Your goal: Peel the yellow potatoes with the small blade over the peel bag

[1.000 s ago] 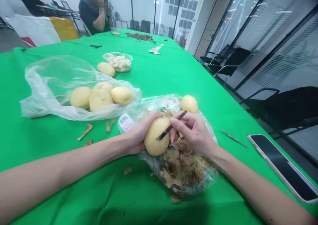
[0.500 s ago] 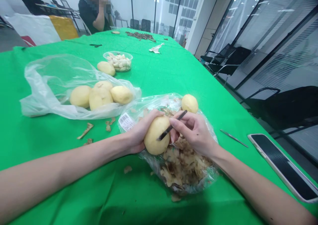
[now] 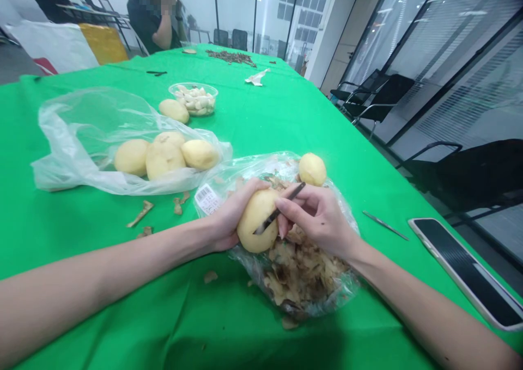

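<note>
The left hand point(image 3: 226, 217) is cupping a peeled potato point(image 3: 257, 221), fingers curled around it, while the right hand point(image 3: 321, 214) is pinching a slim dark paring knife point(image 3: 281, 208), its blade lying against the potato. The potato is being held just above a clear plastic bag point(image 3: 249, 168) heaped with brown peelings point(image 3: 300, 269). A second peeled potato point(image 3: 312, 169) is resting on the bag's far side. Four more peeled potatoes point(image 3: 163, 160) are lying in a slack plastic bag point(image 3: 69, 141) to the left, and a narrow metal blade point(image 3: 385, 225) and a smartphone point(image 3: 463, 266) are lying to the right on the green-covered worktop point(image 3: 261, 125).
</note>
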`<state>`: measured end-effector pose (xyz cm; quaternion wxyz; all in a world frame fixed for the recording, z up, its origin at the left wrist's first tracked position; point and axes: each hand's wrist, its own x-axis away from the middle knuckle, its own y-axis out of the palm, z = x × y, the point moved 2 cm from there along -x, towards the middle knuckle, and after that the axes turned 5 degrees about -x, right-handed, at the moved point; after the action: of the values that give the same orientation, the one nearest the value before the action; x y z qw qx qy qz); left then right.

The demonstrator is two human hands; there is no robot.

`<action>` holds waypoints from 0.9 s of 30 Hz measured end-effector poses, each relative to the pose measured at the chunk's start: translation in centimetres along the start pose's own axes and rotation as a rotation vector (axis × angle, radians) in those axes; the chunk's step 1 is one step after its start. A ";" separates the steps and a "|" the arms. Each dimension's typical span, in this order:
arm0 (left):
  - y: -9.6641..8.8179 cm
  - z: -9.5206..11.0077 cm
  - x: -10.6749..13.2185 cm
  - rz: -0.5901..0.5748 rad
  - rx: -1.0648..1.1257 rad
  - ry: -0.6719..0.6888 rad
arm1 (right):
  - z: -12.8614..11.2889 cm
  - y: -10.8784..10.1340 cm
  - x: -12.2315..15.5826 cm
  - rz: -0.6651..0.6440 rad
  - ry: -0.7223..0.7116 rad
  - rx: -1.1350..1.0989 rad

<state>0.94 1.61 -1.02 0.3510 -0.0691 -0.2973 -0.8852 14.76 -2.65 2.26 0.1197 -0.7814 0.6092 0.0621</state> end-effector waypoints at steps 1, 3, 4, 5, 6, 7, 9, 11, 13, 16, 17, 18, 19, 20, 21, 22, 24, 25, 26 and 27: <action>0.0 0.1 0.0 0.011 -0.009 -0.001 | 0.0 0.0 0.0 0.008 0.001 -0.014; 0.2 0.2 0.1 0.019 -0.037 0.000 | -0.1 0.0 -0.1 0.024 0.007 -0.065; 0.4 0.3 0.2 0.013 -0.054 0.004 | -0.1 -0.1 -0.2 0.032 0.011 -0.094; 0.5 0.4 0.2 0.000 -0.070 0.009 | -0.1 -0.1 -0.2 0.039 0.013 -0.121; 0.6 0.5 0.3 -0.013 -0.082 0.015 | -0.1 -0.2 -0.3 0.043 0.015 -0.143; 0.8 0.6 0.3 -0.023 -0.090 0.021 | -0.1 -0.2 -0.3 0.046 0.015 -0.158; 0.8 0.7 0.4 -0.011 -0.103 0.022 | -0.1 -0.3 -0.3 0.049 0.018 -0.164; 0.8 0.6 0.3 0.024 -0.115 0.006 | -0.1 -0.2 -0.3 0.043 0.019 -0.148; 0.6 0.4 0.2 0.036 -0.104 -0.003 | -0.1 -0.2 -0.2 0.037 0.014 -0.125; 0.3 0.2 0.1 0.011 -0.047 0.002 | -0.1 -0.1 0.0 0.020 -0.011 -0.079; 0.3 0.1 0.0 -0.001 -0.028 0.002 | -0.2 0.0 0.0 0.014 -0.021 -0.063; 0.2 0.1 0.0 -0.015 -0.013 0.000 | -0.2 0.0 0.0 0.006 -0.032 -0.051; 0.2 0.1 0.0 -0.025 -0.004 -0.006 | -0.2 0.0 0.1 -0.001 -0.040 -0.045; 0.2 0.1 0.0 -0.033 0.002 -0.013 | -0.1 -0.1 0.1 -0.006 -0.043 -0.046; 0.3 0.2 0.1 -0.031 0.005 -0.019 | -0.1 -0.1 0.1 -0.012 -0.044 -0.051; 0.4 0.2 0.1 -0.019 0.007 -0.027 | -0.1 -0.1 0.1 -0.020 -0.044 -0.057; 0.5 0.4 0.2 0.037 0.007 -0.046 | 0.0 -0.1 0.1 -0.040 -0.048 -0.064; 0.6 0.4 0.3 0.070 0.004 -0.055 | 0.0 0.0 0.1 -0.047 -0.050 -0.064; 0.6 0.5 0.3 0.099 -0.003 -0.066 | 0.0 0.0 0.1 -0.054 -0.053 -0.059; 0.7 0.5 0.4 0.128 -0.014 -0.074 | 0.0 0.0 0.2 -0.057 -0.056 -0.055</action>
<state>1.09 1.28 -0.17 0.3950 -0.1229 -0.2990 -0.8599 14.81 -2.80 2.18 0.1171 -0.7994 0.5811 0.0972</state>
